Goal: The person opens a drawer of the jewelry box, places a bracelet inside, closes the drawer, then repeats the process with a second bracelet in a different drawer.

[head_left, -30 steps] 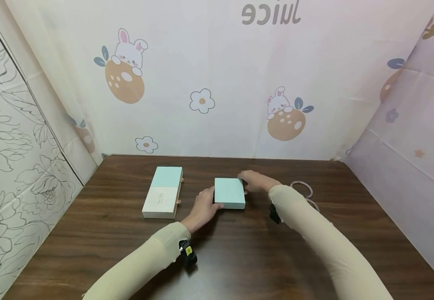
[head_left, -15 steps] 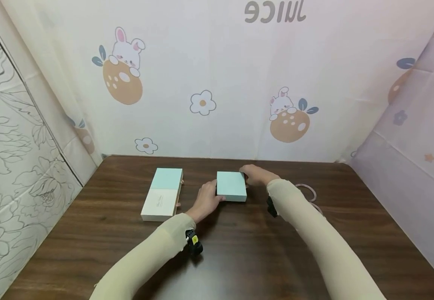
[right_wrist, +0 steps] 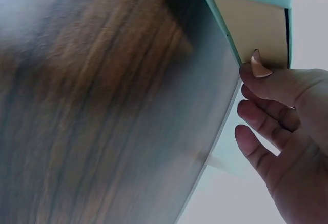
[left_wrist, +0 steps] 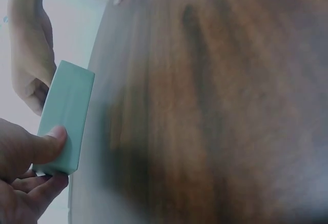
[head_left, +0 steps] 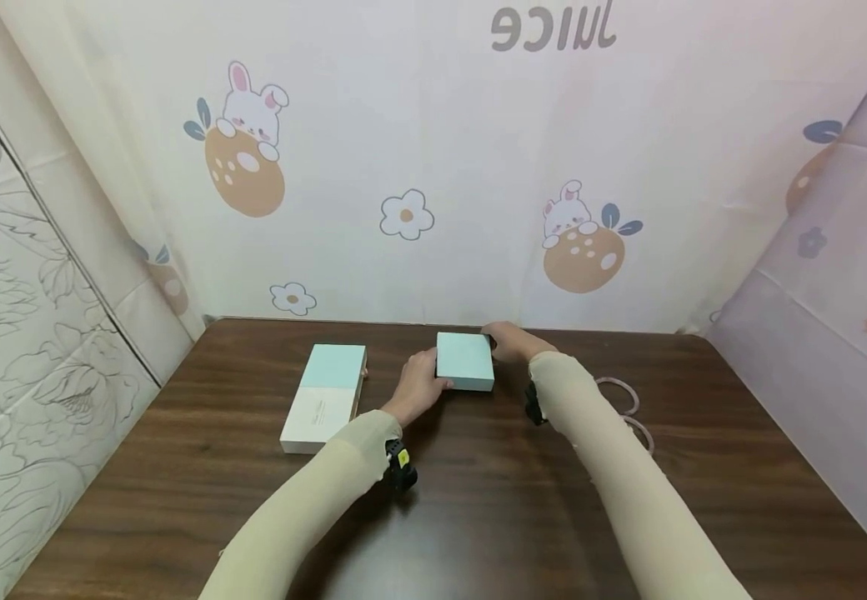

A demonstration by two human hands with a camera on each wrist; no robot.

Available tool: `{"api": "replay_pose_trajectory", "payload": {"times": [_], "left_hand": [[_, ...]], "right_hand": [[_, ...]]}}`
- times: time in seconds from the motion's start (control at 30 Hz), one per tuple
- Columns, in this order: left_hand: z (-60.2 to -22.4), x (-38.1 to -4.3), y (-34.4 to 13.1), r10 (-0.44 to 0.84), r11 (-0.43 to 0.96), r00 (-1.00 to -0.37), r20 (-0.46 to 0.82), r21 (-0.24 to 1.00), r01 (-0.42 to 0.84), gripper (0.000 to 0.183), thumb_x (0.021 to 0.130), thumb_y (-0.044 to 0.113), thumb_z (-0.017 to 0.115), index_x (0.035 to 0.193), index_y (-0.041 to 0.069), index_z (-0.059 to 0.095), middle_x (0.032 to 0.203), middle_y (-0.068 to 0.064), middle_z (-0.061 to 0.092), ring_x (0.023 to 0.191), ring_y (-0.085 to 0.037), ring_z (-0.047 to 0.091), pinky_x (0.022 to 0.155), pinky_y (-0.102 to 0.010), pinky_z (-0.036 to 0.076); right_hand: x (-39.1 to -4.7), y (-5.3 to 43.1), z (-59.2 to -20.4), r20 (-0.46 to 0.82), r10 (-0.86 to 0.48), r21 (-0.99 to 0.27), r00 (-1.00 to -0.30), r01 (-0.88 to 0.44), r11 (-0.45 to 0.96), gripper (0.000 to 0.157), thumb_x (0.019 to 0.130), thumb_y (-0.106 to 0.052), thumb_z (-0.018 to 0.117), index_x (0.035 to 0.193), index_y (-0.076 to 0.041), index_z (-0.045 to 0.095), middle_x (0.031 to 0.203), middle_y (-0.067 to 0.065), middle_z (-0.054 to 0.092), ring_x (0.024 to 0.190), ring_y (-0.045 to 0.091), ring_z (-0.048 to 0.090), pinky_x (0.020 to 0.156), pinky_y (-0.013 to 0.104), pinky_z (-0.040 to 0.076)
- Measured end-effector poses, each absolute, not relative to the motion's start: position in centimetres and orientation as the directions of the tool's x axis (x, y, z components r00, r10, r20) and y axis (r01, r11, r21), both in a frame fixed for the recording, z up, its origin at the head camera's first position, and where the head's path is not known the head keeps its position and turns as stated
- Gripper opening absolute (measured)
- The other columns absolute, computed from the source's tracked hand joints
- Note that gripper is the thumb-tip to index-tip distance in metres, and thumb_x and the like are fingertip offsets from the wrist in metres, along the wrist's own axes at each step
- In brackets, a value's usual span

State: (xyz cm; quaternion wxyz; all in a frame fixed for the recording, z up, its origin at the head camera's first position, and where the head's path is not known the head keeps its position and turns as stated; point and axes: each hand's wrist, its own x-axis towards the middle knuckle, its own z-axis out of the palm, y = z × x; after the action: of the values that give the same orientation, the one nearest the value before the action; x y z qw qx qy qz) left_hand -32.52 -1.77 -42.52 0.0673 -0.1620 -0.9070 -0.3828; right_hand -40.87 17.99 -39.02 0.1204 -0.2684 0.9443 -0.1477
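A small square mint drawer box (head_left: 465, 357) is held between both hands over the far middle of the table. My left hand (head_left: 418, 383) grips its left end; in the left wrist view the left thumb (left_wrist: 51, 141) presses the box's side (left_wrist: 69, 108) and the fingers curl underneath. At the right end, my right hand (head_left: 514, 342) pinches the box's edge, its thumb beside a peach ribbon tab (right_wrist: 259, 65) on the cream drawer face (right_wrist: 253, 26). The other right fingers are loosely bent below. In the head view the far fingertips are partly hidden.
Two flat drawer boxes lie end to end at left: a mint one (head_left: 336, 365) behind a cream one (head_left: 317, 414). Beige rings (head_left: 624, 392) lie by the right forearm. A printed curtain (head_left: 418, 275) hangs behind the dark wooden table (head_left: 493, 500).
Both hands have shifted the mint drawer box slightly away from the body, and it sits higher in the head view. The grip looks the same. The head view has shifted a little.
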Motion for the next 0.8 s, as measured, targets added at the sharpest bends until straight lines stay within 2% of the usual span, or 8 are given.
{"api": "replay_pose_trajectory", "payload": {"times": [0.17,0.33,0.6,0.8], "left_hand": [[-42.5,-33.4,-1.6,0.241,0.658,-0.942,0.233,0.674,0.335,0.042,0.080,0.004,0.076,0.118,-0.002,0.059,0.112,-0.016,0.063,0.107,-0.028,0.058,0.089,-0.040,0.046],[-42.7,-34.2,-1.4,0.230,0.660,-0.942,0.245,0.672,0.336,0.044,0.080,0.004,0.075,0.120,-0.002,0.058,0.113,-0.017,0.063,0.108,-0.029,0.058,0.090,-0.040,0.046],[-43.0,-35.3,-1.1,0.225,0.660,-0.947,0.230,0.679,0.322,0.046,0.080,0.003,0.076,0.122,-0.002,0.058,0.113,-0.017,0.062,0.109,-0.030,0.057,0.091,-0.041,0.045],[-43.2,-36.3,-1.0,0.214,0.679,-0.952,0.217,0.668,0.305,0.048,0.079,0.004,0.076,0.123,-0.003,0.058,0.112,-0.019,0.062,0.109,-0.031,0.057,0.091,-0.041,0.045]], "right_hand": [[-41.3,18.2,-39.4,-0.132,-0.516,-0.385,-0.846,-0.436,0.814,0.022,0.091,0.006,0.053,0.112,0.006,0.059,0.101,0.016,0.061,0.087,0.027,0.052,0.077,0.039,0.043],[-41.8,18.2,-39.7,-0.078,-0.490,-0.429,-0.868,-0.415,0.803,0.028,0.091,0.005,0.055,0.118,0.010,0.057,0.111,0.022,0.060,0.101,0.033,0.056,0.087,0.043,0.044],[-42.2,17.9,-40.2,-0.083,-0.396,-0.476,-0.915,-0.312,0.822,0.035,0.092,0.000,0.057,0.125,0.010,0.053,0.123,0.026,0.054,0.117,0.039,0.049,0.096,0.048,0.040],[-42.7,17.9,-40.7,-0.048,-0.387,-0.482,-0.921,-0.318,0.817,0.039,0.091,-0.001,0.057,0.127,0.013,0.050,0.127,0.028,0.052,0.121,0.042,0.045,0.099,0.049,0.037]]}}
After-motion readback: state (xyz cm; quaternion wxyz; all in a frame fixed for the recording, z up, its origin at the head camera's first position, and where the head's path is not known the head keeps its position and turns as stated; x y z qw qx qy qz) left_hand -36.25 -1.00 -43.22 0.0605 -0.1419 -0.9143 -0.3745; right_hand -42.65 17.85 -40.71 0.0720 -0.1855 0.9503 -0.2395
